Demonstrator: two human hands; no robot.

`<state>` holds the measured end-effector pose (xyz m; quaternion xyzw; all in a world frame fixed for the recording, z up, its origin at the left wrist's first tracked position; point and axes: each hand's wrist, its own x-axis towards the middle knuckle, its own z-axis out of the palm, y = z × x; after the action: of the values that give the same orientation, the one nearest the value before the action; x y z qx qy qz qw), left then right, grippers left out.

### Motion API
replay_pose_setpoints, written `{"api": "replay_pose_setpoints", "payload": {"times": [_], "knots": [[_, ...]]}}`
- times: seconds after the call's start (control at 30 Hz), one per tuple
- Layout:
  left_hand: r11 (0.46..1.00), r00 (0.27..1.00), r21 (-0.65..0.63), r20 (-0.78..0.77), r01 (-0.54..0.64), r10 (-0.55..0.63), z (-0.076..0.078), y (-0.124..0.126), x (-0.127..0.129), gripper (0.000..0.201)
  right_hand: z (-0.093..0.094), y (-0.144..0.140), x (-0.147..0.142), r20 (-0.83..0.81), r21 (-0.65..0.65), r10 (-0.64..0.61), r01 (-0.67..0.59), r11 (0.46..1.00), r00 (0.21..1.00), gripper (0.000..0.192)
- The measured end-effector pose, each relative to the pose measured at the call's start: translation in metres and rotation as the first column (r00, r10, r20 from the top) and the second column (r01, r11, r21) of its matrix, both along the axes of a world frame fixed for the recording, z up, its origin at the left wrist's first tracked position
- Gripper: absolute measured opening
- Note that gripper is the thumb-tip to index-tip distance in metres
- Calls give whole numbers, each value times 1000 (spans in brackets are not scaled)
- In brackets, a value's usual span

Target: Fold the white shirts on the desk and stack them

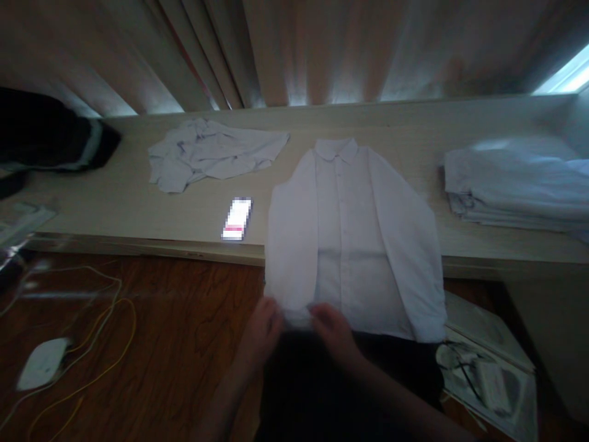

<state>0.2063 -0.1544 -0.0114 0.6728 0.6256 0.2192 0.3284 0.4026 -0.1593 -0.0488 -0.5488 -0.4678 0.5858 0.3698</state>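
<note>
A white button-up shirt (347,245) lies front up, collar toward the curtain. Its lower part hangs over the ledge's front edge toward my lap. Both sleeves lie down along its sides. My left hand (267,322) pinches the outer corner of the cuff on the shirt's left side in the picture. On that same cuff, my right hand (329,325) grips the inner corner, so the cuff is stretched between the two hands. The fingertips are partly hidden and a little blurred.
The pale ledge (138,215) bears a crumpled white garment (207,153), a lit phone (237,218), a stack of folded white clothes (515,184) and a black bag (46,132). Below are a white router (43,363) with cables and an open box (492,368). Curtains (313,49) hang behind.
</note>
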Motion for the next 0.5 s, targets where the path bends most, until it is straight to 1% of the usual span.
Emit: {"api": "replay_pose_setpoints", "payload": {"times": [0.1,0.17,0.3,0.4,0.5], "knots": [[999,998,-47,64,-16,19,-1,1,1,25,1,2,0,-76,-104,5,-12,994,997,15],[996,992,-65,108,-62,69,-3,1,1,27,1,3,-1,-124,-150,15,-34,988,992,18],[982,969,-86,166,-170,182,-9,2,1,29,1,5,-4,-184,-199,48,-85,976,982,20],[975,957,-99,197,-199,215,-12,6,1,30,1,7,-7,-199,-216,62,-106,971,978,22],[974,951,-87,216,-209,223,-13,9,4,29,-1,10,-10,-167,-244,66,-106,964,984,15]]}}
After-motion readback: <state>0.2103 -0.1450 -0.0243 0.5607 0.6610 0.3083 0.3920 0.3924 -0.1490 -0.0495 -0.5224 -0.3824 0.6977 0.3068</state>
